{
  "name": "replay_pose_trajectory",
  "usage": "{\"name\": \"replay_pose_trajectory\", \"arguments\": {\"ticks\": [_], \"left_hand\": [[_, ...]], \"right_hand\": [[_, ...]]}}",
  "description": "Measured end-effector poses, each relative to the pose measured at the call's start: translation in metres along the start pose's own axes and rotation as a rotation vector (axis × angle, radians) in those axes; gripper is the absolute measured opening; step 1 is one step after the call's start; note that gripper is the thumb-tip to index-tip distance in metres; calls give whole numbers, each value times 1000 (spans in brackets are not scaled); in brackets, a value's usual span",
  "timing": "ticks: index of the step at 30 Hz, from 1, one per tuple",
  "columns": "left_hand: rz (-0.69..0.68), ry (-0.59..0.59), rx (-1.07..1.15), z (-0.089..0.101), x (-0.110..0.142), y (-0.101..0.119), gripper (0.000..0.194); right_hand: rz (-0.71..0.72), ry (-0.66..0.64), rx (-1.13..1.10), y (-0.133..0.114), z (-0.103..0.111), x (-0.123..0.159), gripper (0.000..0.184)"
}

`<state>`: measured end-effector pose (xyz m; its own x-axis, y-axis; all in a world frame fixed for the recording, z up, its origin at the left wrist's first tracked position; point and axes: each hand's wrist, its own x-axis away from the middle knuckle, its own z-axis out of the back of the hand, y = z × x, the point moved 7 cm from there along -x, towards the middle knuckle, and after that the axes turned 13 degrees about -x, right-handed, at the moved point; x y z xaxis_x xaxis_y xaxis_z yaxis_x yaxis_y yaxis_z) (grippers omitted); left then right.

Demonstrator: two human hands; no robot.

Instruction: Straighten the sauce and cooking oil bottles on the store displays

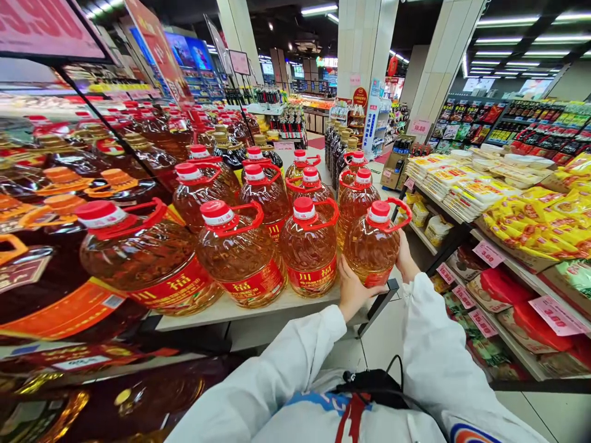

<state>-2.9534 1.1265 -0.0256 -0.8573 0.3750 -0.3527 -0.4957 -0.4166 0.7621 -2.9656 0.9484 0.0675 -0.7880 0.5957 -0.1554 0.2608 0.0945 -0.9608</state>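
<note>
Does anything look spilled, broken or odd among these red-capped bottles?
Nothing stands out. The red-capped bottles stand capped in rows, and no spill or damage shows. The left hand and right hand touch the rightmost front bottle.

Amber was shown through the near right bottle [369, 247], topped by a red-and-white cap [379, 211] and a red handle [406, 212], while red labels [253, 283] to its left were lettered in yellow, orange caps [62, 177] were seen farther left, yellow packets [545, 224] and pink tags [558, 315] were displayed at right, and near sleeves [286, 357] were coloured white.
</note>
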Motion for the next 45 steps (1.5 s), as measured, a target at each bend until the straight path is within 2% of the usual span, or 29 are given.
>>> {"name": "replay_pose_trajectory", "arguments": {"ticks": [2, 4, 7, 10, 12, 14, 16, 18, 21, 23, 25, 27, 29, 31, 35, 37, 40, 45], "left_hand": [[-64, -57, 38, 9, -13, -7, 158], [-138, -168, 82, 16, -25, -14, 157], [-183, -264, 101, 23, -28, -19, 154], [-91, -146, 62, 28, -6, -15, 136], [-12, -57, 27, 24, 18, -5, 123], [35, -33, -1, 17, 33, 7, 134], [71, -24, -20, 16, 31, 13, 149], [53, -25, -19, 23, 13, 12, 151], [-66, -124, 7, 34, -16, 4, 148], [-80, -174, -15, 38, -20, -4, 142], [-55, -137, -95, 39, -11, -5, 129], [-70, -46, -204, 38, 5, 5, 120], [-91, 24, -318, 34, 16, 19, 125], [-68, 36, -436, 31, 17, 27, 132], [-55, -10, -571, 33, 2, 27, 130], [-76, -6, -581, 35, -3, 24, 131], [-89, 12, -578, 35, -3, 22, 133], [-90, -4, -533, 34, -1, 20, 136]], "right_hand": [[71, 40, -27, -1, -2, 17, 81], [134, 65, -19, -2, -4, 35, 83], [124, 59, 63, 0, 4, 54, 87], [-6, -36, 140, 6, 26, 50, 81], [-39, -196, 118, 8, 35, 41, 90], [-40, -355, 25, 9, 35, 33, 110], [-37, -406, -73, 11, 30, 30, 119], [12, -342, -121, 12, 22, 33, 114], [144, -158, -113, 8, 7, 47, 106], [205, -55, -106, 6, -3, 57, 107], [240, -9, -111, 5, -10, 63, 109], [248, -3, -114, 6, -13, 65, 111], [230, -12, -100, 6, -13, 65, 113], [226, -21, -56, -1, -13, 62, 114], [367, 6, 45, -46, -20, 50, 113], [409, 49, 66, -68, -26, 38, 105], [370, 67, 43, -87, -30, 15, 91], [185, -49, -125, -79, -24, -14, 61]]}}
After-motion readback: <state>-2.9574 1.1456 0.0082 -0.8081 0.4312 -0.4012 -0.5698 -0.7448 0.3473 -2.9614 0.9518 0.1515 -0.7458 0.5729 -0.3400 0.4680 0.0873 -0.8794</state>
